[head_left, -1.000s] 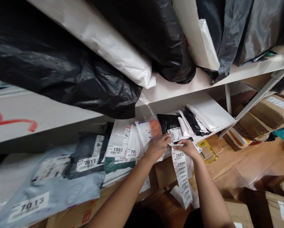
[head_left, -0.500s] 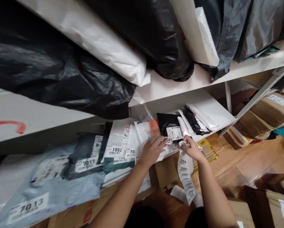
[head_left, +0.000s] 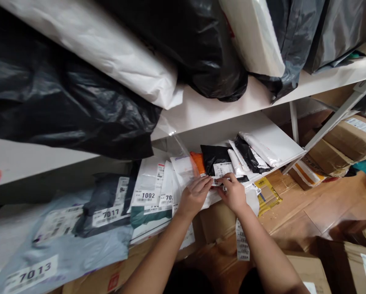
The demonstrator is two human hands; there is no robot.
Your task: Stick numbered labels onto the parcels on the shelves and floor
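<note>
My left hand (head_left: 196, 197) lies on a clear-wrapped parcel (head_left: 186, 171) at the front of the lower shelf, fingers stretched toward a black parcel (head_left: 216, 157) with a white barcode label (head_left: 223, 168). My right hand (head_left: 233, 192) meets it at that label's lower edge, fingers pinched there. A strip of numbered stickers (head_left: 242, 241) hangs down behind my right wrist; its upper end is hidden by the hand. An orange parcel (head_left: 198, 161) sits just left of the black one.
Numbered parcels line the lower shelf: 1002 (head_left: 148, 196), 7017 (head_left: 108, 212), 7013 (head_left: 30, 274). Big black (head_left: 63, 98) and white (head_left: 109, 45) bags fill the upper shelf (head_left: 207, 112). Cardboard boxes (head_left: 348, 141) stand on the wooden floor (head_left: 318, 204) to the right and below me.
My right hand moved up and left from the sticker strip's top to the black parcel's label, joining the left hand. The strip now hangs mostly behind my wrist. The view shifted slightly.
</note>
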